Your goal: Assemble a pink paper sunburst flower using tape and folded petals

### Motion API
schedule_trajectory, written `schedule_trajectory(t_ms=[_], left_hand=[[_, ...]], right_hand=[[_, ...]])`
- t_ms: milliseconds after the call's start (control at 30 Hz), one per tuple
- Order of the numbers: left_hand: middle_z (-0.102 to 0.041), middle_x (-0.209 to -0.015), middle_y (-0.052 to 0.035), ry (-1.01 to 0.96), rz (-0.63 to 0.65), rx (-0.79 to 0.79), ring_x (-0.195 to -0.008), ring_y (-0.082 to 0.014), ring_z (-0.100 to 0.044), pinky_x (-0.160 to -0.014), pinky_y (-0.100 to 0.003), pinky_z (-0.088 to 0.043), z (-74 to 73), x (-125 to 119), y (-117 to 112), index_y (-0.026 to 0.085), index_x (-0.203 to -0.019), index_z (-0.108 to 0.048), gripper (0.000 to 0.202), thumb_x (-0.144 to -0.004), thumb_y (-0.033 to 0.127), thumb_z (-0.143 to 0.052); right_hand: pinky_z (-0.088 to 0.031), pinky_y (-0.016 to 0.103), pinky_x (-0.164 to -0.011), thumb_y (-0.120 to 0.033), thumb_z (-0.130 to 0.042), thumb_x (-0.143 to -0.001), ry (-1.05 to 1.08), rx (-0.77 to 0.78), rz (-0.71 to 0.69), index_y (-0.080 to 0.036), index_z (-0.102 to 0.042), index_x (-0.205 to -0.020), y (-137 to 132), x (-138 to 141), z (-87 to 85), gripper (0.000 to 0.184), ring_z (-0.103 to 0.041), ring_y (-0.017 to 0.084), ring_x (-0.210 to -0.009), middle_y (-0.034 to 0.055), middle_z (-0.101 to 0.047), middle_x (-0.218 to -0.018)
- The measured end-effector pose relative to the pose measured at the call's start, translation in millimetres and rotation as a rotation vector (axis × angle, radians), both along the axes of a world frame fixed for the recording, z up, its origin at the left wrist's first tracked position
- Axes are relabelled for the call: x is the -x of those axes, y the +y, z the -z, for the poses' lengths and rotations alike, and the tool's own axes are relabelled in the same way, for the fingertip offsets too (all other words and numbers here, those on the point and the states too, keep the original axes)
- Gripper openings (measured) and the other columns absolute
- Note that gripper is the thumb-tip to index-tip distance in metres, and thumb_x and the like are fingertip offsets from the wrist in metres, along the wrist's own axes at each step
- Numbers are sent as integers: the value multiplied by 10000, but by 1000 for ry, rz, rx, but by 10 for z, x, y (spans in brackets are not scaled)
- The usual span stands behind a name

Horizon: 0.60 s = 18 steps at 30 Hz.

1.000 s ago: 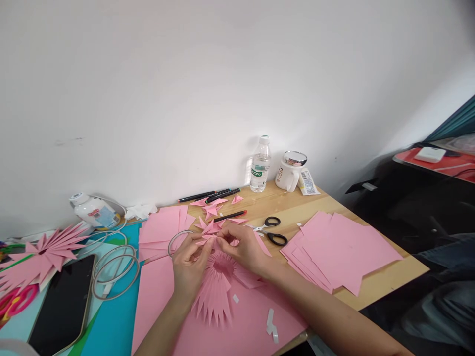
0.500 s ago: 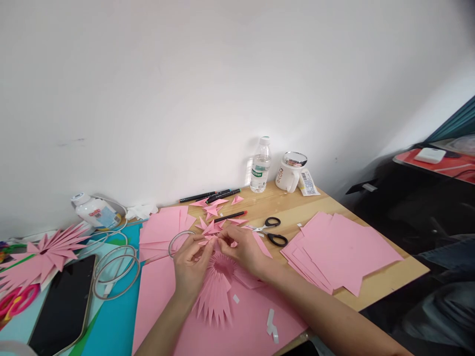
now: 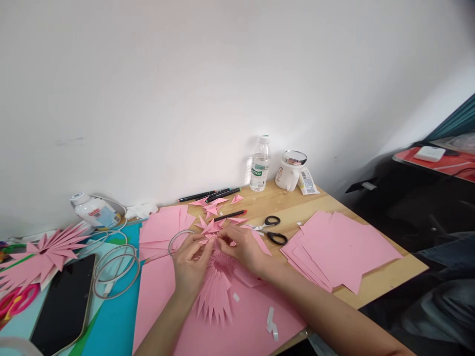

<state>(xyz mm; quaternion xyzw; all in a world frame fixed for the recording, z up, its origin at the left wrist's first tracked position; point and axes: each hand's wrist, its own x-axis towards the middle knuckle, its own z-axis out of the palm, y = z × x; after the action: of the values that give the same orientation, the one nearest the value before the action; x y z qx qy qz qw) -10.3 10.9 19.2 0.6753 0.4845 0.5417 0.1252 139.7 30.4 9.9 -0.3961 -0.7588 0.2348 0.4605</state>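
A: How many things can you count on the desk [image 3: 282,205]?

B: Three black pens [image 3: 223,196] by the wall, one red-tipped pen [image 3: 232,215] nearer the hands, one water bottle [image 3: 259,170], one lidded mug [image 3: 285,174] and one pair of black-handled scissors [image 3: 265,227].

A: And the pink paper stack [image 3: 345,242] on the right?

B: Its sheets overlap too much to count.

A: How are the hands posed?

B: Both forearms slant in from the bottom edge and meet near the middle. The left hand [image 3: 191,267] and right hand [image 3: 243,247] face each other, wrists bent inward, thumbs and fingers pinched together on one small folded pink piece [image 3: 209,237].

A: Where's the pleated fan [image 3: 215,299]?

B: There's one beneath the hands, pointed ends toward the person, on a large pink sheet [image 3: 248,326]. I can't tell whether the folded piece touches it.
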Motion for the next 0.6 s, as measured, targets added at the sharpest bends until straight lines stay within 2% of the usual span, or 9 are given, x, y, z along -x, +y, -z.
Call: schedule_trajectory(t_ms=[233, 600], left_hand=[[-614, -691, -11, -9, 17, 16, -633, -137, -608, -480, -212, -482, 6, 14, -1, 196, -656, -667, 134, -767, 267, -641], [-628, -701, -14, 41, 1, -43, -657, -136, -623, -528, -215, -484, 37, 31, 13, 181, -655, -664, 150, -786, 248, -632]], right_hand=[[-350, 193, -527, -137, -521, -768, 81, 100, -28, -160, -567, -638, 39, 16, 43, 139, -470, 91, -564, -16, -553, -593], [-383, 182, -517, -130, -533, -725, 127, 53, -35, -154, -614, -656, 50, 24, 69, 109, -488, 84, -534, -7, -575, -585]])
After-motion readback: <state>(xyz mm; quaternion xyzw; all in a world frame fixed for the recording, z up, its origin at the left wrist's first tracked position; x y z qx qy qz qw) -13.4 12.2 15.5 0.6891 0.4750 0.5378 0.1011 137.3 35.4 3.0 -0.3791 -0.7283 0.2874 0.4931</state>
